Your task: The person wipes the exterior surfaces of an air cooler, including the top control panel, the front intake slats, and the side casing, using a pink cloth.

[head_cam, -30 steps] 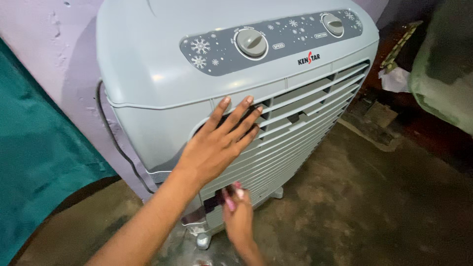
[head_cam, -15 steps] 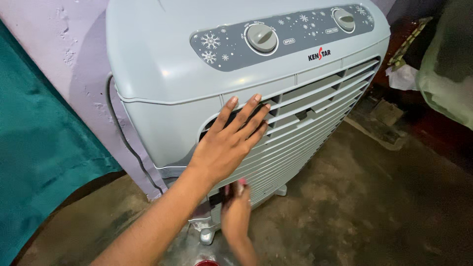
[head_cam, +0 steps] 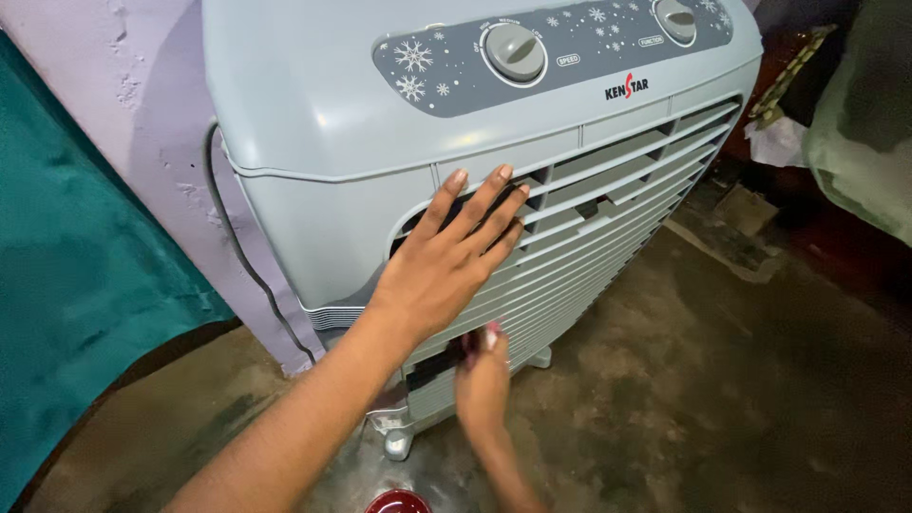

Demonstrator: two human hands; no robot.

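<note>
A pale grey air cooler (head_cam: 313, 190) stands against the wall, with two round knobs (head_cam: 514, 51) on a dark control strip at its top. My left hand (head_cam: 446, 266) lies flat on the slatted front grille (head_cam: 617, 190), fingers spread and pointing up to the right, holding nothing. My right hand (head_cam: 483, 375) is lower, its bunched fingertips with pink nails pressed at a dark gap (head_cam: 435, 363) at the grille's lower left. Whether those fingers grip the grille's edge is hidden.
A black cable (head_cam: 242, 256) runs down the cooler's left side along the lilac wall. Teal cloth (head_cam: 76, 285) hangs at the left. A small caster (head_cam: 397, 443) sits under the cooler on the concrete floor. A red round object (head_cam: 399, 502) peeks in at the bottom. Cluttered dark items stand at the right.
The view has shifted slightly, so the cooler sits further right and lower. My left hand stays flat on the grille and my right hand stays at the lower gap. The red object came into view.
</note>
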